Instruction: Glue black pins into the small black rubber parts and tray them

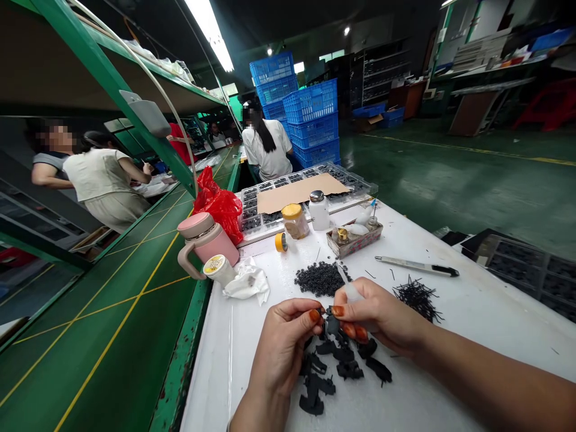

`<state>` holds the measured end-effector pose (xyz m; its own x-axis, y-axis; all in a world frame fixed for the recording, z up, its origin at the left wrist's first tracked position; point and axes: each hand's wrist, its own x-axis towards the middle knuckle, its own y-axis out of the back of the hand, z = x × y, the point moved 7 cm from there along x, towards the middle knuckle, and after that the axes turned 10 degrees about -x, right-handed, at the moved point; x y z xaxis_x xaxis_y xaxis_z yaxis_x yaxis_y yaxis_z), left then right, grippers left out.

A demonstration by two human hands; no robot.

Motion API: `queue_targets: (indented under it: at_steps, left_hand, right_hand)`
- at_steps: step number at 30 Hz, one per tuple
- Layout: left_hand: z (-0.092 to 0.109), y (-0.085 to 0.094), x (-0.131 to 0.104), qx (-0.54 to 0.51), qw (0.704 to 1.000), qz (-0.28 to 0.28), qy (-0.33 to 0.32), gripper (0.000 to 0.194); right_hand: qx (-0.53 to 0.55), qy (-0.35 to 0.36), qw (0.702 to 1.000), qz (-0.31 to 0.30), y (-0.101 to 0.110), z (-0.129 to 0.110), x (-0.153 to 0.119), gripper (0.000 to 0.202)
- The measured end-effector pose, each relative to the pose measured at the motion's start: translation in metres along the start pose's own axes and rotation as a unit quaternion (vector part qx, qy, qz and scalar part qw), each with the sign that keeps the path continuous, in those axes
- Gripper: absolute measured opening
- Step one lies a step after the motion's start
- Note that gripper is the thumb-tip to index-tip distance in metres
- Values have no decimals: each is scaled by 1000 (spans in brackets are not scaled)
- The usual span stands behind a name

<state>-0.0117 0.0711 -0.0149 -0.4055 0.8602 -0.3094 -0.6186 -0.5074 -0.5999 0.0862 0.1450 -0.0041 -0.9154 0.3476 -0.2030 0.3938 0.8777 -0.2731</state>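
My left hand point(285, 339) is closed, thumb and forefinger pinching a small black part that the fingertips mostly hide. My right hand point(382, 315) is closed around a translucent squeeze bottle point(353, 292), its narrow tip pointing up and away. The right thumb and forefinger meet at a black part close to the left fingertips; whether they grip it I cannot tell. Below both hands lie several black moulded plastic parts point(348, 369). Just beyond them is a heap of small black rings point(318, 279). Thin black pins point(417, 298) are piled right of my right hand.
Across the white table point(252, 390) stand a pink mug point(216, 240), crumpled tissue point(248, 284), yellow-lidded jar point(295, 222), pump bottle point(319, 211) and small box of bottles point(355, 240). A utility knife point(416, 266) lies right. Compartment trays point(252, 219) sit behind; green conveyor point(121, 300) runs left.
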Motion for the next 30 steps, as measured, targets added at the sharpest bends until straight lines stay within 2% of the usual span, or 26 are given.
queue_targets:
  at_steps: [11,17,21,26,30]
  left_hand:
    - [0,1,0,18,1000,-6,-3,19]
    - [5,2,1,74,997,-1,-33,18]
    - [9,1,2,119,991,-8,-56,15]
    - [11,0,3,150,986,-28,-73,11]
    - [7,-4,3,133,988,-64,-36,10]
  right_hand:
    - [-33,6,999,2,1,-2,0,27]
    - [-135,30,990,37,5,-9,-3,29]
    - [-163,29,985,44,6,-9,-4,31]
    - [-127,18,991,36,8,-5,-2,27]
    - [-41,-34,998,-23,5,5,0,20]
